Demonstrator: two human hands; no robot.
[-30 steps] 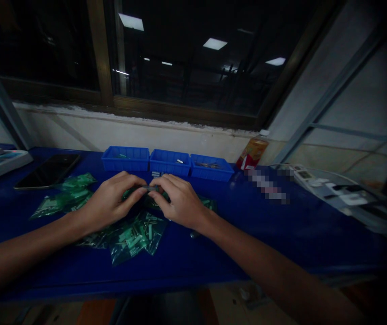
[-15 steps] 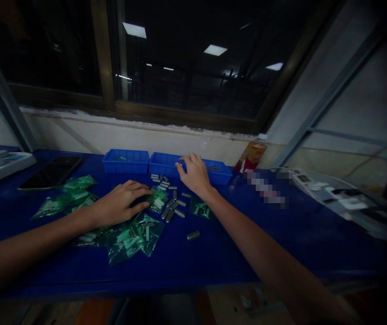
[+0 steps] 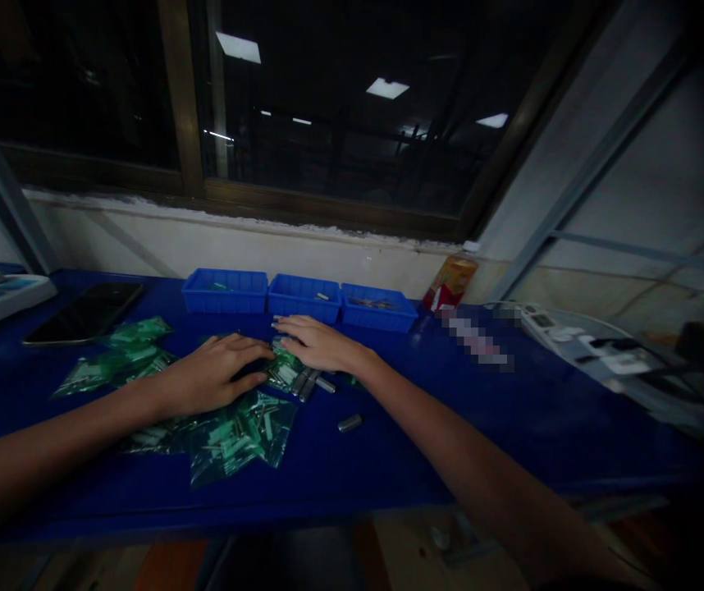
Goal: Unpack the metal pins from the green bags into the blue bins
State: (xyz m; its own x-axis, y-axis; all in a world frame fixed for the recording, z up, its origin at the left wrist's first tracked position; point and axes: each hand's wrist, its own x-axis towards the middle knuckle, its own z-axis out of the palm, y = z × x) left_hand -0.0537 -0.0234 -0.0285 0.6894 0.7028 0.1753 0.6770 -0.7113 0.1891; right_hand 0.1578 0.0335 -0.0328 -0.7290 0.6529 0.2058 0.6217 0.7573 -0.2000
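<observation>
My left hand (image 3: 220,371) lies palm down on the table, fingers stretched to the right and thumb apart. Its fingertips touch the edge of a small green plastic bag (image 3: 283,373) with pale and metal pieces inside. From the right, my right hand (image 3: 321,343) reaches over the same bag and the metal cylinders (image 3: 308,386), fingers extended and nothing visible between them. It hides most of the cylinders. One loose metal cylinder (image 3: 349,423) lies nearer the front. Below my left hand are more filled green bags (image 3: 241,439), and others (image 3: 134,353) lie behind my left forearm.
Along the wall stand three blue bins: a left bin (image 3: 225,302), a middle bin (image 3: 303,309) and a right bin (image 3: 377,318) with thin metal pieces. A phone (image 3: 84,312) lies at left, a drink bottle (image 3: 452,281) at right. Power strips (image 3: 598,353) sit far right.
My right hand has moved from above the middle bin down and left, over the cylinders and the small green bag. My left hand has stayed in place. The view has shifted slightly.
</observation>
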